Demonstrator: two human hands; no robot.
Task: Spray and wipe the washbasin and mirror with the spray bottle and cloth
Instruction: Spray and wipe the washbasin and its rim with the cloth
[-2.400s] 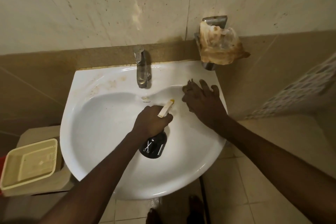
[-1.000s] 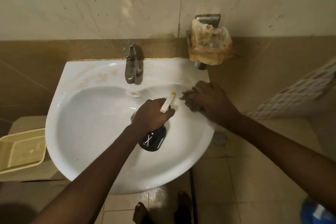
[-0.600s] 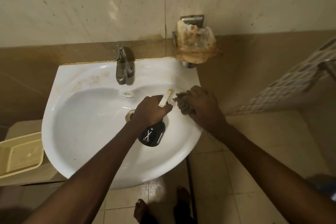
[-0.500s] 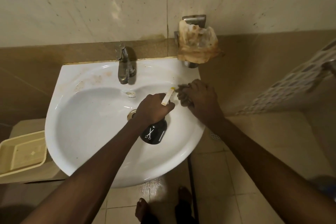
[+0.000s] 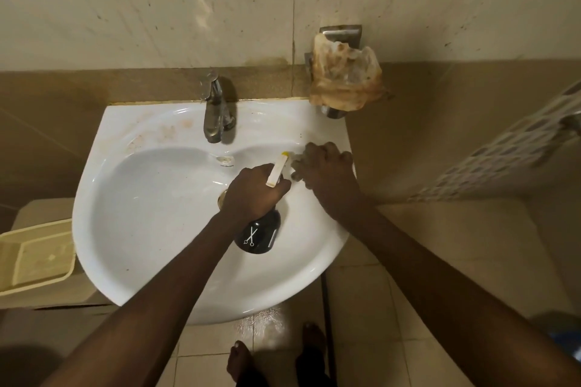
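The left hand (image 5: 256, 193) is wrapped around the neck of the spray bottle (image 5: 258, 234), fingers curled tight, with the pale nozzle (image 5: 277, 171) pointing toward the right back part of the washbasin (image 5: 132, 223). The bottle is held above the bowl, near the drain. Its dark round body looks like smooth plastic, light unless it is full, and probably slippery when wet – so the neck under the trigger is the good place to hold it, as it is held now.

The right hand (image 5: 325, 171) presses down on the rim of the washbasin at the right side, fingers bent over a small cloth (image 5: 295, 166) of which only a little edge shows. The cloth seems soft and thin; it will bunch under the palm, so it is better to pin it flat with the fingers.

The basin is glazed, hard and slippery – brownish stains remain left of the tap (image 5: 215, 113). The mirror is not in view.
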